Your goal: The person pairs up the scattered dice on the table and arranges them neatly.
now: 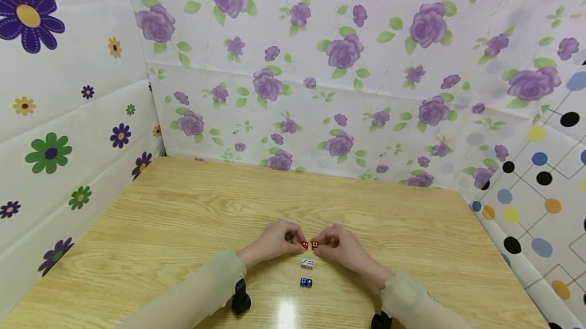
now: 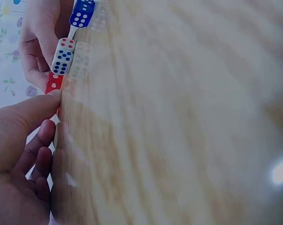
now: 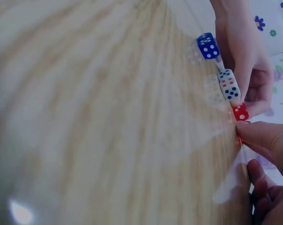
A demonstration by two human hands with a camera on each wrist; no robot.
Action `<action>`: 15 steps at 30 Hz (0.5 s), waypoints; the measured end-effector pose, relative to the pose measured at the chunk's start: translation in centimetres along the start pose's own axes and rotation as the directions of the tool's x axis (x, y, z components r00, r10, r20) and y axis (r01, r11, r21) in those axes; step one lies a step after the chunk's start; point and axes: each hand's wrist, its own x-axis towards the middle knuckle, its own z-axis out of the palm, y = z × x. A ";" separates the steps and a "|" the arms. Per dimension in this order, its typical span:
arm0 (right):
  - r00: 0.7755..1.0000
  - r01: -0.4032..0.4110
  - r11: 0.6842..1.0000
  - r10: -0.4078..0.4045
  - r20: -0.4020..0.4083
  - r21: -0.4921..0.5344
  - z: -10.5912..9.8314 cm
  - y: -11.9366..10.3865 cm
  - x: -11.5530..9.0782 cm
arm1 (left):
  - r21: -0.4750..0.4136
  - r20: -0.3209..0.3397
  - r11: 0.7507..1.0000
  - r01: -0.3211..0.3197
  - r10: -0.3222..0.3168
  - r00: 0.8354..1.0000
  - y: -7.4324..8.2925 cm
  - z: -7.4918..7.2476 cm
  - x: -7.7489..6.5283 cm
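My left hand (image 1: 279,239) pinches a red die (image 1: 304,245) between thumb and fingertips. Facing it, my right hand (image 1: 341,247) pinches a second red die (image 1: 315,245), with a narrow gap between the two dice. Toward me from them lies a pair of white dice (image 1: 307,263) side by side, with red and blue pips in the left wrist view. Nearer still sits a pair of blue dice (image 1: 306,282) with white pips, also side by side. In the right wrist view the thumb (image 3: 263,135) covers part of the red at its tip.
The dice stand on a light wood-grain table (image 1: 192,207). Flowered cloth (image 1: 293,95) hangs behind it, with another patterned sheet (image 1: 50,115) at the left and a dotted one (image 1: 540,202) at the right. Black wrist devices (image 1: 240,298) sit under both sleeves.
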 end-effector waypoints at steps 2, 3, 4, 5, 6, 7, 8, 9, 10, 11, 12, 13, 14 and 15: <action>1.000 -0.013 1.000 0.013 -0.008 -0.001 0.1 -0.1 -0.1 | 0.003 -0.002 1.000 -0.003 0.003 1.000 0.0 0.0 0.0; 1.000 -0.020 1.000 0.020 -0.011 -0.001 0.2 -0.1 -0.1 | 0.003 -0.003 1.000 -0.003 0.003 1.000 0.0 0.0 0.0; 1.000 -0.026 1.000 0.026 -0.014 -0.001 0.2 -0.1 -0.1 | 0.005 -0.002 1.000 -0.001 0.001 1.000 0.0 0.1 0.0; 0.999 -0.032 0.999 0.032 -0.018 0.001 0.3 -0.2 -0.1 | 0.007 -0.003 1.000 0.000 0.000 1.000 0.1 0.1 0.0; 0.999 -0.034 0.999 0.034 -0.020 0.003 0.3 -0.2 -0.2 | 0.007 -0.003 1.000 0.001 -0.001 1.000 0.1 0.1 -0.1; 0.999 -0.037 0.999 0.037 -0.023 0.004 0.3 -0.3 -0.2 | 0.007 -0.004 1.000 0.000 0.000 1.000 0.0 0.1 0.0; 0.999 -0.039 0.999 0.039 -0.026 0.005 0.4 -0.3 -0.2 | 0.007 -0.005 1.000 0.001 -0.001 1.000 0.0 0.1 0.0; 0.999 -0.042 0.999 0.043 -0.028 0.004 0.4 -0.4 -0.2 | 0.009 -0.006 1.000 0.003 -0.003 1.000 0.0 0.1 0.0; 0.999 -0.045 0.999 0.045 -0.031 0.004 0.4 -0.4 -0.2 | 0.010 -0.008 1.000 0.005 -0.005 1.000 0.0 0.1 0.0; 0.998 -0.046 0.999 0.046 -0.033 0.004 0.4 -0.5 -0.2 | 0.010 -0.009 1.000 0.006 -0.006 1.000 0.0 0.1 0.0; 0.998 -0.048 0.999 0.048 -0.035 0.003 0.4 -0.5 -0.3 | 0.009 -0.008 1.000 0.010 -0.010 1.000 0.0 0.1 0.0; 0.998 -0.047 0.999 0.047 -0.037 0.001 0.4 -0.6 -0.3 | 0.008 -0.008 1.000 0.011 -0.011 1.000 0.0 0.1 0.1; 0.998 -0.046 0.999 0.046 -0.039 0.001 0.4 -0.6 -0.3 | 0.007 -0.008 1.000 0.015 -0.015 1.000 0.0 0.1 0.1; 0.998 -0.046 0.999 0.046 -0.041 0.001 0.4 -0.6 -0.3 | 0.005 -0.007 1.000 0.016 -0.016 1.000 -0.1 0.1 0.1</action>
